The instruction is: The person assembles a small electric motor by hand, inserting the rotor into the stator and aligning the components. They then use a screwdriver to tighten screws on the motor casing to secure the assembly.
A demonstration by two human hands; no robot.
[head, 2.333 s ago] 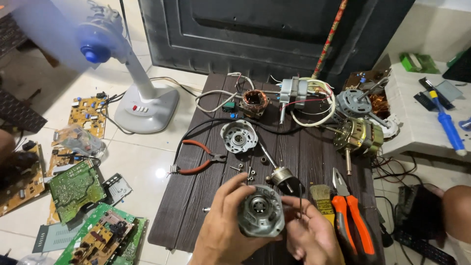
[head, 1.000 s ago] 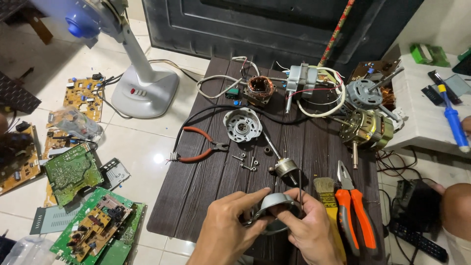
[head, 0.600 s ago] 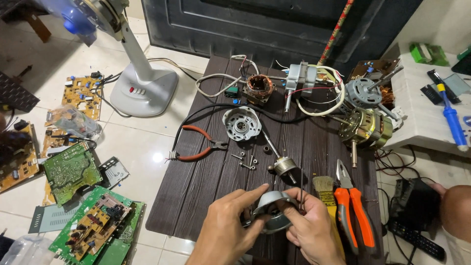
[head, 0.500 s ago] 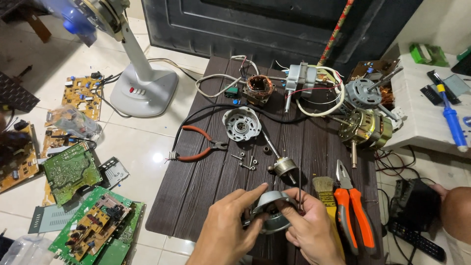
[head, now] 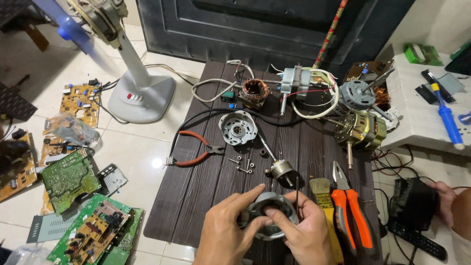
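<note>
Both hands grip the round grey motor housing point(head: 269, 216) at the worktop's point(head: 206, 186) near edge: left hand point(head: 226, 234) wrapped around its side, right hand point(head: 300, 235) with fingers pressed inside, probably steadying it. Rotor point(head: 280, 169) and loose screws point(head: 241, 164) sit just behind, within reach.

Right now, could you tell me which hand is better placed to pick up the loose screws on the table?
Probably the left hand. The screws lie up and left of the motor housing, on its side, while the right hand sits by the brush.
</note>
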